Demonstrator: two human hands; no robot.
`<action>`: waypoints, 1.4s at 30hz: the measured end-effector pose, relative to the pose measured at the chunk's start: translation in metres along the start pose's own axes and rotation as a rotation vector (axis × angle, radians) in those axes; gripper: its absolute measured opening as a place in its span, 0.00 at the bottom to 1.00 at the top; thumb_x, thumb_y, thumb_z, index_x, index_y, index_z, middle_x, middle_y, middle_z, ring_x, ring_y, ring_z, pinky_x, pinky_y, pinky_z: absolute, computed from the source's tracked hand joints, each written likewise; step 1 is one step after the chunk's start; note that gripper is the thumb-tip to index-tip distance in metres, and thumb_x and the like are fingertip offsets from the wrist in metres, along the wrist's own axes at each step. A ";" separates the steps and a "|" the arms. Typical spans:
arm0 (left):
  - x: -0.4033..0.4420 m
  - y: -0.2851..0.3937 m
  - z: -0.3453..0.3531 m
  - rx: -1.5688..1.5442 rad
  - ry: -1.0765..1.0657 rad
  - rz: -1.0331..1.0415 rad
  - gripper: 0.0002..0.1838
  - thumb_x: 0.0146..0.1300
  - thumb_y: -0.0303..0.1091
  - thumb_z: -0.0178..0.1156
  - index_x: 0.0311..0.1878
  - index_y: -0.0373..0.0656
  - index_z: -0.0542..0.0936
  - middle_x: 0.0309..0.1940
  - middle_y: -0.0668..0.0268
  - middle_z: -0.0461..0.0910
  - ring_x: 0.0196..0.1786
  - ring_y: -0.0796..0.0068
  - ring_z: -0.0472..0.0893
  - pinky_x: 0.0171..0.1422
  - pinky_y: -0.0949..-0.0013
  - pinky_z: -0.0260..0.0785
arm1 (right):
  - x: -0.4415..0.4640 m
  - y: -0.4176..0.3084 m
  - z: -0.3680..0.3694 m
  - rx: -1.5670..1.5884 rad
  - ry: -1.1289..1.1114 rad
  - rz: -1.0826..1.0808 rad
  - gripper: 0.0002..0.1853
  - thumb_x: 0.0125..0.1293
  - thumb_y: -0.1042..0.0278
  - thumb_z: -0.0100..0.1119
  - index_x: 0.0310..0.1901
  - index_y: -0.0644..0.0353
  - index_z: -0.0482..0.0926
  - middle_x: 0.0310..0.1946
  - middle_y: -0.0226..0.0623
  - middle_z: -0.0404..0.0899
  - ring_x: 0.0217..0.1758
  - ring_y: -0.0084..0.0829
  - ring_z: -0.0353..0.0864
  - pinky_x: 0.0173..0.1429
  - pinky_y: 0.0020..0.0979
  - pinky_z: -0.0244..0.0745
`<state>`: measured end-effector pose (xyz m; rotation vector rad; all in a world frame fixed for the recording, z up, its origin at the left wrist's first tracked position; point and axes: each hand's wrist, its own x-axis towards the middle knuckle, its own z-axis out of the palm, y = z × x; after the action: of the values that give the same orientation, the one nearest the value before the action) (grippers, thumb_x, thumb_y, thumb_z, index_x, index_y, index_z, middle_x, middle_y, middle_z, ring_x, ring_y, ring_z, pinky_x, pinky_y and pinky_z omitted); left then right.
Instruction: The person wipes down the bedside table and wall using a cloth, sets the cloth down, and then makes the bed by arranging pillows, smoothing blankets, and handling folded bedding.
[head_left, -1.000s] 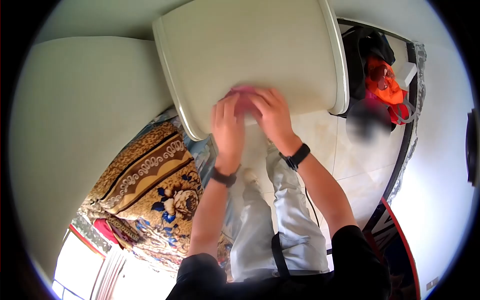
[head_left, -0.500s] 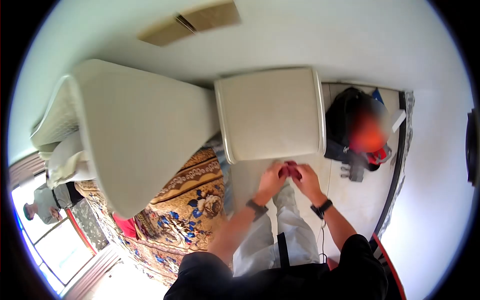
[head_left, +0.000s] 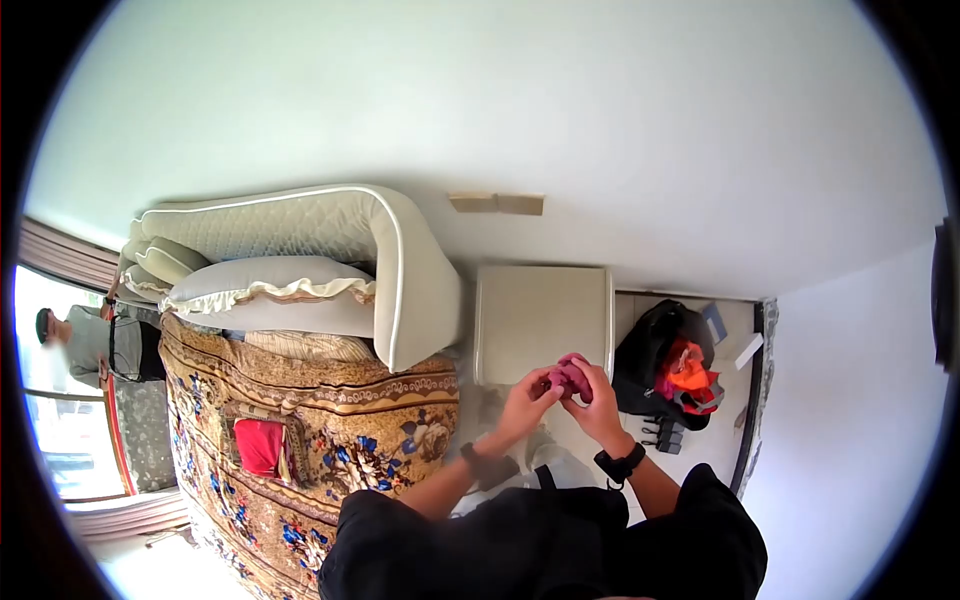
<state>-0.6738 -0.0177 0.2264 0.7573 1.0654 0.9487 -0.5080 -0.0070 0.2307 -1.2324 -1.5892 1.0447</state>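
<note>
A crumpled dark pink cloth (head_left: 571,378) is held between my two hands, in front of the near edge of a pale nightstand (head_left: 545,315). My left hand (head_left: 527,405) grips the cloth's left side with its fingertips. On the right side, my right hand (head_left: 600,408) has its fingers closed round the cloth. Both wrists wear dark bands. The part of the cloth inside the fingers is hidden.
Left of the nightstand stands a bed with a padded headboard (head_left: 418,270), a patterned blanket (head_left: 340,430) and a folded red cloth (head_left: 262,447). A black bag (head_left: 640,365) with orange items lies on the floor at right. A person (head_left: 90,345) is by the window.
The view has pulled back and up, so more of the bed, wall and window shows. My hands stay together on the pink cloth, now lower and farther right in view than one second ago.
</note>
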 end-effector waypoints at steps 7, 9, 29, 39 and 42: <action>-0.002 0.103 -0.009 0.279 -0.190 0.214 0.26 0.65 0.27 0.63 0.66 0.40 0.70 0.55 0.62 0.76 0.56 0.71 0.78 0.64 0.68 0.71 | 0.047 -0.077 -0.010 0.097 0.035 -0.190 0.30 0.51 0.86 0.64 0.59 0.60 0.72 0.51 0.42 0.76 0.52 0.35 0.80 0.54 0.30 0.77; 0.011 0.130 -0.014 0.425 -0.179 0.355 0.28 0.64 0.28 0.65 0.66 0.41 0.70 0.56 0.61 0.76 0.57 0.69 0.79 0.65 0.67 0.71 | 0.071 -0.095 -0.004 0.136 0.129 -0.209 0.28 0.48 0.83 0.68 0.55 0.61 0.76 0.44 0.39 0.78 0.47 0.31 0.81 0.51 0.27 0.75; 0.125 0.357 -0.020 0.323 0.286 0.812 0.14 0.64 0.33 0.65 0.47 0.34 0.78 0.40 0.59 0.83 0.43 0.72 0.81 0.47 0.67 0.75 | 0.303 -0.239 0.030 0.350 0.307 -0.434 0.21 0.59 0.77 0.65 0.55 0.65 0.74 0.46 0.36 0.81 0.46 0.21 0.79 0.46 0.24 0.78; 0.150 0.385 0.038 0.359 0.314 0.900 0.14 0.63 0.33 0.66 0.44 0.32 0.77 0.35 0.62 0.82 0.38 0.76 0.80 0.42 0.71 0.74 | 0.329 -0.237 -0.009 0.300 0.596 -0.417 0.19 0.60 0.71 0.68 0.48 0.65 0.70 0.41 0.40 0.82 0.43 0.23 0.80 0.45 0.27 0.79; 0.157 0.367 0.062 0.465 0.295 0.938 0.13 0.63 0.33 0.67 0.43 0.33 0.78 0.33 0.60 0.83 0.35 0.73 0.81 0.40 0.69 0.75 | 0.319 -0.217 -0.028 0.328 0.595 -0.293 0.20 0.60 0.69 0.70 0.47 0.65 0.70 0.42 0.40 0.82 0.46 0.26 0.80 0.49 0.29 0.77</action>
<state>-0.6827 0.2717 0.5082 1.6142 1.2123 1.6621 -0.5901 0.2726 0.4852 -0.9327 -1.0452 0.6348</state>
